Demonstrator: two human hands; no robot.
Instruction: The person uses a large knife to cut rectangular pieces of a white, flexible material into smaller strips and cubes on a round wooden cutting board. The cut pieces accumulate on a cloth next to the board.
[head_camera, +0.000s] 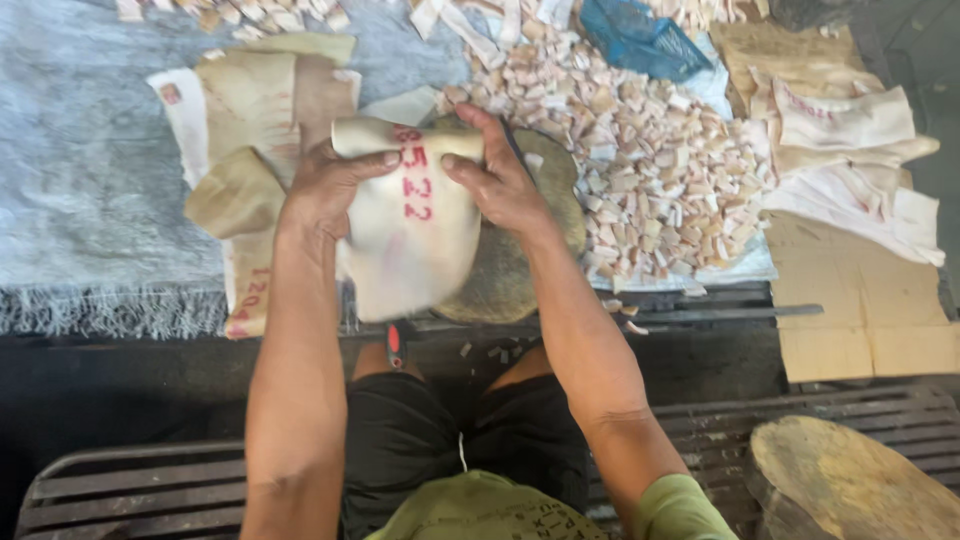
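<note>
Cream, stiff hide-like sheet with red markings (410, 225) is gripped at its curled top edge by both hands, left hand (325, 190) and right hand (500, 180), over what seems a round wooden block (520, 270); small pale cut pieces (660, 170) lie heaped beyond.

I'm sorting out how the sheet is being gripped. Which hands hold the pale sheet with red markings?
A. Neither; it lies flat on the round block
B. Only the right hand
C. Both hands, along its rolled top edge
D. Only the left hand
C: the left hand and the right hand both grip the rolled top edge of the pale sheet, which is lifted over the round block.
</note>
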